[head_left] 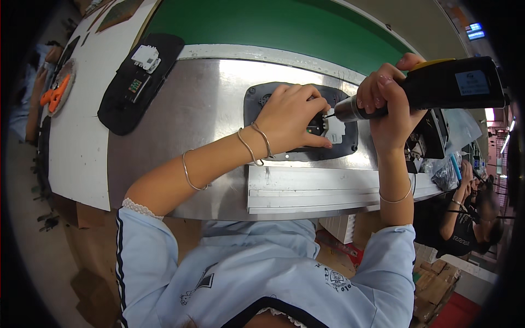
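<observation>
Black screwdriver [437, 86] over dark casing [351, 135]

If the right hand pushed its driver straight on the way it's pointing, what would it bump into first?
Probably the white part on the dark panel: the driver in the right hand points there. Depth is unclear, so the tip may already touch it.

Metal bench [191, 109], dark housing [337, 150], second housing [123, 90] at left, white strips [317, 191]
</observation>
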A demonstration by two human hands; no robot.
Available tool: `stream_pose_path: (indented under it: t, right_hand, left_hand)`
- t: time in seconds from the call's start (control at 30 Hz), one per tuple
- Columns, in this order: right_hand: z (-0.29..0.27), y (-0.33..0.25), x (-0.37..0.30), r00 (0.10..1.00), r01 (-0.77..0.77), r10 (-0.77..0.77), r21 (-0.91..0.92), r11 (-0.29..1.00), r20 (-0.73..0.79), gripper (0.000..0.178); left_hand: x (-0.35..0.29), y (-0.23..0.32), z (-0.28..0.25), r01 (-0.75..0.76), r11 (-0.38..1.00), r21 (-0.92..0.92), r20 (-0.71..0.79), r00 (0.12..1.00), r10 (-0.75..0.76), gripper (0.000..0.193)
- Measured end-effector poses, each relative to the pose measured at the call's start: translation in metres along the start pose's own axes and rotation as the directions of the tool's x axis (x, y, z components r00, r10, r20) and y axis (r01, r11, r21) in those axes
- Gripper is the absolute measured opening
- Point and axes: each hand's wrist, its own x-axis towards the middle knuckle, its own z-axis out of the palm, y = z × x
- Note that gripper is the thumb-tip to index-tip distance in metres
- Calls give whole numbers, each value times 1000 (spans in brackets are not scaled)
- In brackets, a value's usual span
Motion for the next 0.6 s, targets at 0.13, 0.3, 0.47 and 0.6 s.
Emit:
stream_pose_path:
  t: [0.13,0.3,0.47,0.6]
  right_hand:
    - [-2,4,1,1000,3,-3,-1,1000,19,29]
    - [-1,7,0,1000,-7,7,29,1000,24,29]
    - [7,13,-8,998,62,-63,-43,997,-17,27]
    - [11,19,-5,993,92,-96,-63,994,-67,26]
  left_hand:
    - [-1,0,1,-9,1000,6,-24,1000,9,56]
    - [-2,-1,0,-12,1000,-2,-18,1000,12,56]
    - [0,2,-2,-3,1000,5,15,1000,3,58]
    - [2,0,-1,-15,1000,27,7,1000,15,59]
